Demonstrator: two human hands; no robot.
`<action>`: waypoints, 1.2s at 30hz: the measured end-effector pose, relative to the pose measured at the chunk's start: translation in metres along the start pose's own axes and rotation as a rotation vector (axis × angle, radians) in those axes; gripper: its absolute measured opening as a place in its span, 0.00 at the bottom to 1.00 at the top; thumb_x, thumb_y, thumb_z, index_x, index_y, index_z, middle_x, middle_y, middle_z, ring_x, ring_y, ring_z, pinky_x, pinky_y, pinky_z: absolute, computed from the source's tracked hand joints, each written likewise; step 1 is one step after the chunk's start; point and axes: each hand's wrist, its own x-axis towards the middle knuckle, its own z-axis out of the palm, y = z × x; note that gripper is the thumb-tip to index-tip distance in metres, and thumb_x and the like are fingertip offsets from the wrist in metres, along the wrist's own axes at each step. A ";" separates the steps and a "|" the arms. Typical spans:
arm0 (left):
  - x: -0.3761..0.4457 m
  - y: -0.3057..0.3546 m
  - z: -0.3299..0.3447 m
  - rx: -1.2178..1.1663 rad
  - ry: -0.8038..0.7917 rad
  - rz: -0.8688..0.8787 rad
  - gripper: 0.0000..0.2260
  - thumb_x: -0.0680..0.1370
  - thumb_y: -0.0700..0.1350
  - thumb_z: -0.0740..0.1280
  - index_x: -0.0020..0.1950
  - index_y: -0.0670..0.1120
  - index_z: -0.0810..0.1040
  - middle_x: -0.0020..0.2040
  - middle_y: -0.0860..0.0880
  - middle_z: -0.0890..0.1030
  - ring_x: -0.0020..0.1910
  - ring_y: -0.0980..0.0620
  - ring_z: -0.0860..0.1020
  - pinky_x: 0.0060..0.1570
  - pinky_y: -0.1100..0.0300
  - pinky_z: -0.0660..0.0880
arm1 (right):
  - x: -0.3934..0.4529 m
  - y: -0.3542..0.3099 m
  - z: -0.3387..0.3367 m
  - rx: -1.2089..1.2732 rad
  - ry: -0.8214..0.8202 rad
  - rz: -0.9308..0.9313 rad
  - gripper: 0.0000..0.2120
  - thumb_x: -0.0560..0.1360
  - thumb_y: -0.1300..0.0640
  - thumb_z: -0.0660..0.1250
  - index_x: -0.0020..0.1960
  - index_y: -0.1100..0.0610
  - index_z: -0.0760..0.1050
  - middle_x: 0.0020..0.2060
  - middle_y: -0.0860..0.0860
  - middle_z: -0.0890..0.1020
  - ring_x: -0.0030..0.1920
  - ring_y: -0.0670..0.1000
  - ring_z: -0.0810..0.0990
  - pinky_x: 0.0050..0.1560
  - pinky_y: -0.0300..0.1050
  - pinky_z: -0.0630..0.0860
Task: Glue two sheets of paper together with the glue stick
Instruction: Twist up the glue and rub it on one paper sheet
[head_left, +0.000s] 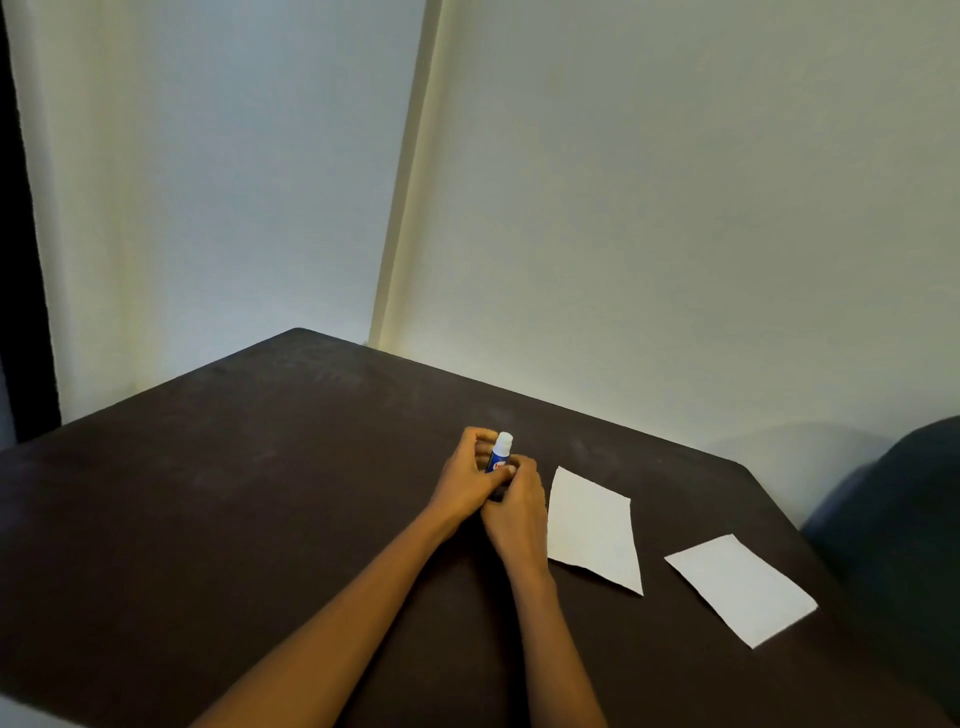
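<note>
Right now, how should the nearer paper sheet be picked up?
By the near right corner of the nearer sheet, coming from the right. It lies flat on the dark table, apart from the other sheet, so an edge must probably be lifted first.

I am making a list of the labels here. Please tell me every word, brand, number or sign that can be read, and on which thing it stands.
Glue stick: a red mark on the blue label, too small and blurred to read, partly covered by fingers.
Two paper sheets: blank, no text.
Table and wall: no text.
</note>
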 end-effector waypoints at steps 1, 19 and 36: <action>-0.002 0.001 -0.001 -0.024 -0.003 -0.003 0.23 0.73 0.40 0.71 0.64 0.48 0.67 0.59 0.48 0.74 0.55 0.54 0.74 0.50 0.66 0.73 | -0.002 0.000 -0.001 0.028 -0.011 0.004 0.23 0.74 0.59 0.66 0.67 0.58 0.63 0.62 0.55 0.72 0.61 0.55 0.73 0.60 0.51 0.73; -0.066 0.046 0.073 0.057 -0.052 -0.346 0.24 0.79 0.46 0.60 0.73 0.44 0.56 0.72 0.45 0.62 0.68 0.48 0.65 0.60 0.57 0.67 | -0.026 0.059 -0.087 -0.403 0.130 0.177 0.17 0.78 0.57 0.59 0.66 0.57 0.65 0.62 0.56 0.74 0.62 0.55 0.72 0.60 0.49 0.71; -0.072 0.066 0.056 0.010 -0.201 -0.402 0.19 0.76 0.40 0.67 0.65 0.46 0.66 0.65 0.45 0.72 0.55 0.51 0.75 0.47 0.59 0.76 | -0.032 0.060 -0.104 0.514 0.233 0.409 0.26 0.78 0.51 0.62 0.73 0.52 0.57 0.65 0.55 0.71 0.62 0.56 0.73 0.59 0.52 0.73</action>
